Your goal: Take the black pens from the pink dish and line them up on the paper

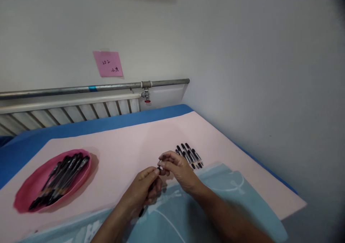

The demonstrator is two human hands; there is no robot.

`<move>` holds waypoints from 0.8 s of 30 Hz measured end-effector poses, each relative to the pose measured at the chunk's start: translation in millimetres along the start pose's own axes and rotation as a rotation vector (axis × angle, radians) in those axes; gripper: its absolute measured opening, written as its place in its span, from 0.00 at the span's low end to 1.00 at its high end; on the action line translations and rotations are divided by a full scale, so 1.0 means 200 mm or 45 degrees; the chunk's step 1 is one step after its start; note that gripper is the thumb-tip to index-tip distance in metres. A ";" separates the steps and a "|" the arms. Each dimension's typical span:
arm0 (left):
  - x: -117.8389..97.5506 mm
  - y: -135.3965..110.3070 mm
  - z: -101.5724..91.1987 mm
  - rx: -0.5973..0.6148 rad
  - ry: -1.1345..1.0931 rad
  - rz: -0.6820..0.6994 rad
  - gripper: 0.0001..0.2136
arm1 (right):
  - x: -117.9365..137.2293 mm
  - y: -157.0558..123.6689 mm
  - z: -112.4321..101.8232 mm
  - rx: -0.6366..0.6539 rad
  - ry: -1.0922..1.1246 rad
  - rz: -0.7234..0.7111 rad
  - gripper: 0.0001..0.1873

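My left hand [142, 192] is closed around a black pen [147, 196], whose lower end sticks out below the fist. My right hand [176, 168] pinches the pen's top end, apparently its cap, where the two hands meet. Just beyond my right hand several black pens [192, 154] lie side by side on the pink sheet [129, 146]. A pink oval tray [25, 192] at the left holds several more black pens [61, 180].
A light blue cloth [231, 192] with white print lies under my forearms. The pink sheet covers a blue table [81, 128] set against a white wall. A radiator [67, 111] and a metal pipe [94, 88] run behind; a pink note [107, 63] sticks on the wall.
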State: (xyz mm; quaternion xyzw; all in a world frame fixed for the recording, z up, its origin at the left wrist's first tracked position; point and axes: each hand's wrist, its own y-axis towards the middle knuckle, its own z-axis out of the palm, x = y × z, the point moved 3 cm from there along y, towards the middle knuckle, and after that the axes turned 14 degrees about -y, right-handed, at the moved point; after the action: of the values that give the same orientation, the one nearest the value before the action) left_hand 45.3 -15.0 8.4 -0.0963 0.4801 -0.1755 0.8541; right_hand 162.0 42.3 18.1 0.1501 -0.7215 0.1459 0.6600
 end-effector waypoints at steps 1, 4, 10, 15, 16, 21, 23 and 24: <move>0.00 0.00 0.00 0.006 -0.006 -0.007 0.13 | 0.00 0.00 0.00 -0.001 -0.003 0.010 0.10; 0.00 0.00 -0.01 0.036 -0.034 -0.025 0.11 | -0.01 0.00 0.00 0.024 0.011 0.058 0.10; -0.01 0.00 -0.01 0.073 -0.006 -0.016 0.11 | -0.02 0.01 0.01 0.114 0.168 0.128 0.06; -0.01 0.00 -0.01 0.051 0.056 0.013 0.12 | -0.03 0.02 0.02 0.151 0.222 0.150 0.06; -0.01 0.00 -0.01 0.037 0.070 0.021 0.12 | -0.04 0.02 0.02 0.151 0.217 0.150 0.06; -0.02 0.01 -0.02 -0.040 0.226 0.125 0.13 | -0.05 0.02 0.03 0.088 0.181 0.163 0.06; -0.02 0.01 -0.02 -0.037 0.222 0.126 0.13 | -0.05 0.02 0.03 0.092 0.190 0.161 0.05; -0.02 0.01 -0.02 -0.033 0.196 0.110 0.13 | -0.05 0.02 0.04 0.105 0.204 0.156 0.05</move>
State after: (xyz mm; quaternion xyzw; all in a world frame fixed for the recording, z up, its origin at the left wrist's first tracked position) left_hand 39.9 -12.0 9.2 -0.0727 0.5503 -0.1394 0.8200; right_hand 154.4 43.0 7.6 0.1206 -0.6677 0.2272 0.6986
